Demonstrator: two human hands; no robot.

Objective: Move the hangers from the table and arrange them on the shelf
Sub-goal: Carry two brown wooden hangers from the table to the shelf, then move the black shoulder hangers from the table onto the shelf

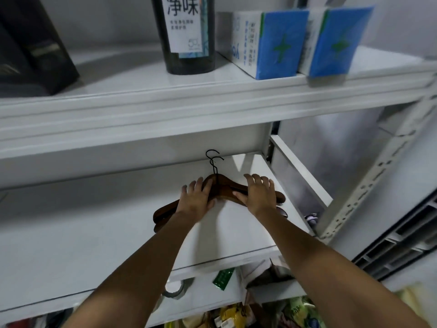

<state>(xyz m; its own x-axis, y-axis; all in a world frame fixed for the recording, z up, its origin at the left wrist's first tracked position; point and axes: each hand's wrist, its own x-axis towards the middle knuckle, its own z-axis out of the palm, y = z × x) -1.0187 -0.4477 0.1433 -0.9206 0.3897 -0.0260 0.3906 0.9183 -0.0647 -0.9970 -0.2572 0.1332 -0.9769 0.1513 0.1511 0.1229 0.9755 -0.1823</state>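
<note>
- Shelf, middle board, white: the place where the task's things now lie. The table is not in view.
- Hangers, brown wood, at least two in a stack, flat on the middle board and right of its centre. The long axis runs left to right across the board, with the left end a little nearer the person than the middle. The left tips stick out past the left wrist, one over the other and not quite in line.
- Left hand: lies on the left shoulder of the stack, fingers spread and fairly straight over the wood, thumb at the near edge. It presses rather than grasps.
- Hooks, thin black wire, two showing: they rise from the neck of the stack between the hands and point to the back of the shelf, away from the person, slightly out of line with each other.
- Right hand: lies on the right shoulder of the stack, fingers spread over the far edge, thumb stretched left along the near edge; it looks like no closed grasp.
- Judgement: both hands sit about equally near the neck, one to each side, so squaring the stack likely calls for a sideways nudge along the long axis.
- Right tips of the stack: they show past the right hand, close to the board's right edge.
</note>
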